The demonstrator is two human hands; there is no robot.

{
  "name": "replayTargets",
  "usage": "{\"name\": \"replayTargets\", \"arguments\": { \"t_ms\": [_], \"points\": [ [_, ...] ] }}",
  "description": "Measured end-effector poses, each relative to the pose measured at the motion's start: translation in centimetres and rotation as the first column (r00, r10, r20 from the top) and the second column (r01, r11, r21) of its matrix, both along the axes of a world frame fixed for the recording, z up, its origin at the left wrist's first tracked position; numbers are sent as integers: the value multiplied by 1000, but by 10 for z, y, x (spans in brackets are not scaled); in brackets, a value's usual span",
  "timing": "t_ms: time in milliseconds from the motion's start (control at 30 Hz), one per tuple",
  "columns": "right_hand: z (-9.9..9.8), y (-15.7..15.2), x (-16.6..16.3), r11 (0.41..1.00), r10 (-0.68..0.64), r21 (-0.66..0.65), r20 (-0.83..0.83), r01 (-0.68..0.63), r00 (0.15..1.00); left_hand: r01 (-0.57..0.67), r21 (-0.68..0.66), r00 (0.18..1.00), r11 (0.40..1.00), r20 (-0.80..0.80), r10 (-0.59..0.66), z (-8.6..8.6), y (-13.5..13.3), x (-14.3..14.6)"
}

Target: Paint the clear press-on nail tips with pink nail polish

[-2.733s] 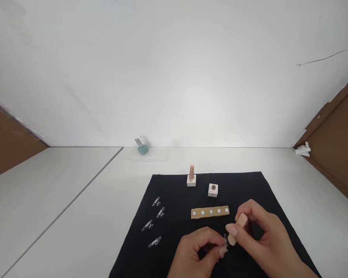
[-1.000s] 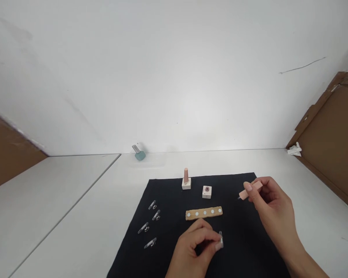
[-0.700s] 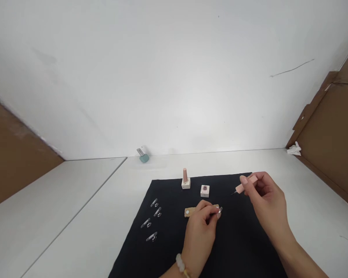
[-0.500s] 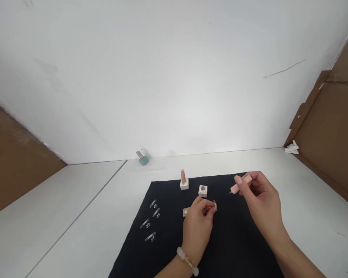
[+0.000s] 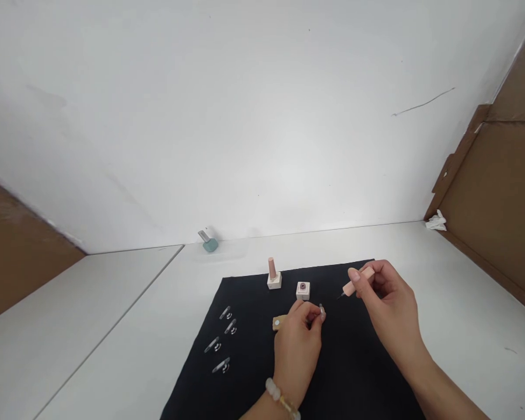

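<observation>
My left hand point(image 5: 298, 344) pinches a small clear nail tip point(image 5: 321, 310) over the right end of a tan strip point(image 5: 279, 322) with white dots, hiding most of it. My right hand point(image 5: 387, 303) grips a pink polish brush cap point(image 5: 359, 280), its thin brush pointing left and down. An open square polish bottle point(image 5: 303, 290) stands on the black mat point(image 5: 359, 373) just behind my left hand. A capped pink-topped bottle point(image 5: 273, 275) stands to its left.
Several clear nail tips point(image 5: 222, 338) lie on the mat's left side. A teal bottle point(image 5: 207, 242) lies tipped at the white wall. Brown cardboard panels point(image 5: 499, 204) stand on the right and left, with a white crumpled scrap point(image 5: 435, 221) by the right one.
My left hand carried the clear nail tip forward from the mat's near part to the tan strip. My right hand lifted the brush away to the right and holds it beside the open bottle.
</observation>
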State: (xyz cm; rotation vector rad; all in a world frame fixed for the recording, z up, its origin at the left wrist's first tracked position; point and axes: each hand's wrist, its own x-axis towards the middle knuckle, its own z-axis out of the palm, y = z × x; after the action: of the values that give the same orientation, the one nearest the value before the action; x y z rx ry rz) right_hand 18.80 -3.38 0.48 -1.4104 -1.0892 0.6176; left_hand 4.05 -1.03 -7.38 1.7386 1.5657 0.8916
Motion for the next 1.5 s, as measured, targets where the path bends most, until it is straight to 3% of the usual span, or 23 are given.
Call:
{"name": "replayTargets", "arguments": {
  "t_ms": [367, 567, 700, 867, 1033, 1300, 1500],
  "points": [
    [-3, -1, -2, 1000, -16, -22, 18, 16, 1000, 7, 10, 998, 1000, -56, -7, 15, -9, -13],
    [-3, -2, -2, 999, -16, -31, 19, 17, 1000, -4, 64, 985, 998, -173, 15, 35, 17, -28],
    [-4, 0, -2, 1000, 11, -16, -8, -11, 1000, 24, 28, 958, 999, -285, -15, 31, 36, -21],
    [-9, 2, -3, 998, 67, -3, -6, -67, 998, 22, 55, 942, 998, -336, -3, 27, 37, -15],
    [-16, 2, -8, 996, 87, -8, 6, -87, 996, 65, 109, 946, 992, -324, -26, 26, 35, -20],
    [-24, 4, -12, 998, 61, -38, 57, -59, 997, 66, 144, 981, 987, -190, -38, 9, 43, -26],
    [-32, -1, -14, 997, -6, 72, 272, -14, 962, 38, 173, 996, 984, -89, -23, 15, 39, -29]
  ]
}}
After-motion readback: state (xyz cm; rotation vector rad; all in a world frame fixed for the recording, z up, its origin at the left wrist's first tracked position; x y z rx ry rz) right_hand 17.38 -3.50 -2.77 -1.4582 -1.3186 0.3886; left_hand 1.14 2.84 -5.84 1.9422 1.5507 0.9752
